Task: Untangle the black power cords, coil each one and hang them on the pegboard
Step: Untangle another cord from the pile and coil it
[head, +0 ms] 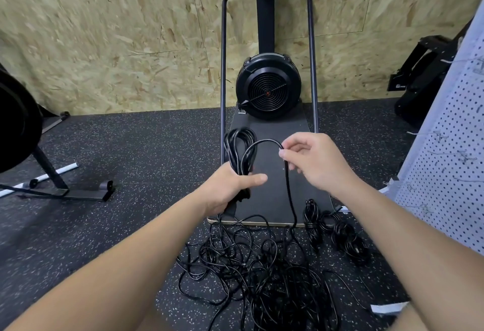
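My left hand (230, 189) grips a bundle of black cord loops (239, 144) that stand up above the fist. From the bundle one strand arcs right to my right hand (314, 163), which pinches it between thumb and fingers. That strand (289, 189) drops down to a tangled heap of black cords (262, 270) on the floor. Two coiled cords (313, 219) (347, 239) lie right of the heap. The white pegboard (450, 163) stands at the right edge with wire hooks on it.
A black fan-wheel exercise machine (267, 87) on a dark base board (269, 126) stands straight ahead against the chipboard wall (104, 42). Another machine's black stand (60, 186) is on the left floor. Black gear (424, 73) leans at the back right.
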The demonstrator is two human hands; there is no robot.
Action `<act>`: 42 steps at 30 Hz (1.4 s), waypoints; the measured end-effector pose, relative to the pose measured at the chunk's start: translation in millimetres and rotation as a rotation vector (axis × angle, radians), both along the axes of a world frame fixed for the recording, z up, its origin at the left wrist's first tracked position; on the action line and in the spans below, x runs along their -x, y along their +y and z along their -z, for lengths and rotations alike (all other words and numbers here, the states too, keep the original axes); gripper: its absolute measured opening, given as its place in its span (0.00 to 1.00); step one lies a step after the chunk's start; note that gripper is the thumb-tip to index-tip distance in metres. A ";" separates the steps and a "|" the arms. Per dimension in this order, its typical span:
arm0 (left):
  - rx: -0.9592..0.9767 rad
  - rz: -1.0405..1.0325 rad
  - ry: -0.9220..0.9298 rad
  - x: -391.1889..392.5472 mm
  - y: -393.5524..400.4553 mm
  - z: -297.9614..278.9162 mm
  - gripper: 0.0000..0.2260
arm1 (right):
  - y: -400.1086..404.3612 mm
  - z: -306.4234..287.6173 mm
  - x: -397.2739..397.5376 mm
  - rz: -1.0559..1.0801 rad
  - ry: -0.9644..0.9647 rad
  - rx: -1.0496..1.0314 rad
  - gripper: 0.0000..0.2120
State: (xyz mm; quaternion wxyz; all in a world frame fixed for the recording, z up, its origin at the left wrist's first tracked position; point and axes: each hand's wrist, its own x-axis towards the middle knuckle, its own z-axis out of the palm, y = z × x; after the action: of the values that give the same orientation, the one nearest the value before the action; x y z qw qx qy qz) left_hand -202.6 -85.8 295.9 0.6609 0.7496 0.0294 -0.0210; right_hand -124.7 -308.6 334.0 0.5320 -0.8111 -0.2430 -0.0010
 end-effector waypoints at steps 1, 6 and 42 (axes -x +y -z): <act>-0.048 0.027 0.003 0.9 -1.2 3.0 0.12 | 1.9 -4.1 3.0 -0.017 -0.011 -0.039 0.01; -0.155 0.146 -0.017 8.5 -21.8 6.2 0.13 | 14.4 -11.8 16.9 -0.046 0.052 -0.165 0.03; 0.538 -0.382 -0.119 -19.4 1.2 -7.5 0.07 | 35.6 58.7 27.4 -0.431 0.443 0.419 0.23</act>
State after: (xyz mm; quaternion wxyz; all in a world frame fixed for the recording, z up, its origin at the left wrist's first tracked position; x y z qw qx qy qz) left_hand -183.2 -84.6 303.4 0.8276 0.5292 0.1241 0.1398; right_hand -152.1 -272.9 275.3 0.3820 -0.8133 -0.2820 0.3362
